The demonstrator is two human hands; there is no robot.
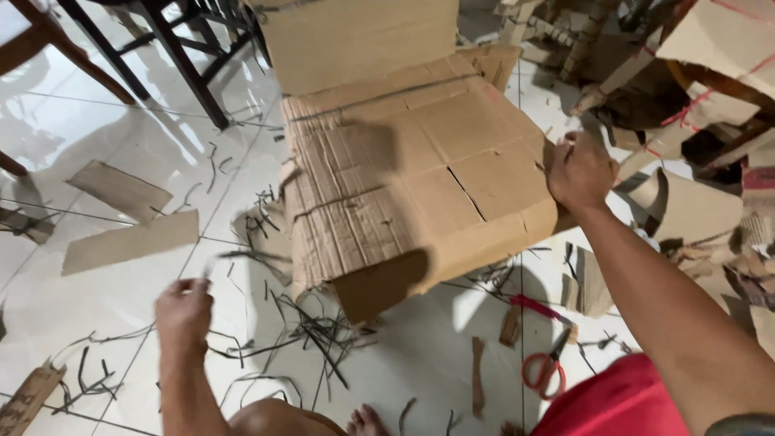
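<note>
Down in the head view, the right hand (578, 171) is clenched on the right edge of a large flattened cardboard sheet (412, 178), lifting it above the white tiled floor (121, 113). Left of and below the sheet, the left hand (184, 311) hangs with fingers curled, pinching a thin dark cardboard strip (211, 260), though blur hides the grip. Under the sheet's near corner lie scattered dark trimmings (319, 335). Right of those rest red-handled scissors (547, 367). Loose cardboard pieces (129, 241) lie left of the sheet.
</note>
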